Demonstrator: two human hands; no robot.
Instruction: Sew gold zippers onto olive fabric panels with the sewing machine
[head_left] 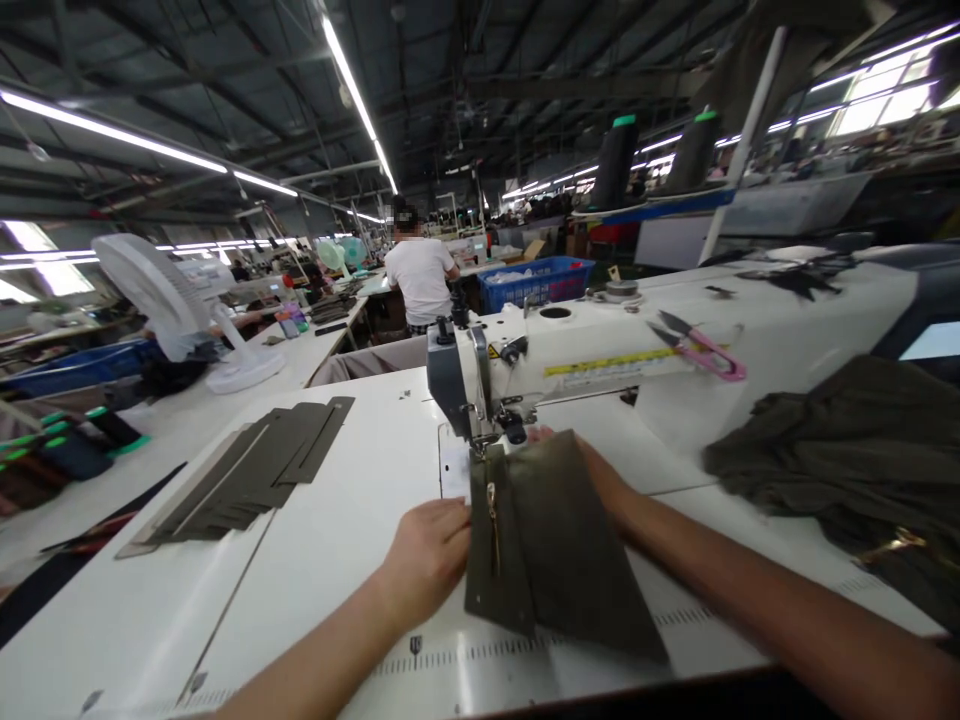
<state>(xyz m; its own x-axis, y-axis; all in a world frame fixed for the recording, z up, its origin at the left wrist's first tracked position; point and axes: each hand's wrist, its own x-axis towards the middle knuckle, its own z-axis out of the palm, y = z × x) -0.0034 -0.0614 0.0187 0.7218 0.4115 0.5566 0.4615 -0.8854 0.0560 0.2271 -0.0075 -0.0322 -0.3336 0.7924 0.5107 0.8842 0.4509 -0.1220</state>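
Beneath the machine head (pixel 474 375) sits the far end of an olive panel (pixel 574 560), the rest spreading toward the person. Nearer than the head, the left hand (pixel 431 550) pinches the panel's left edge; the right hand (pixel 592 465) is partly hidden behind the cloth, its grip unclear. The panel looks light and pliable, best held by its edges, off the zipper (pixel 496 545).

- A large sewing workshop
- A sewing machine (pixel 637 320) stands on a white table (pixel 337 510)
- Thread cones (pixel 615 160) and overlapping cloth pieces (pixel 259 470)
- Strip lights (pixel 349 75) hang under a beamed roof (pixel 247 60)
- A person (pixel 420 275) is at another table (pixel 379 283)
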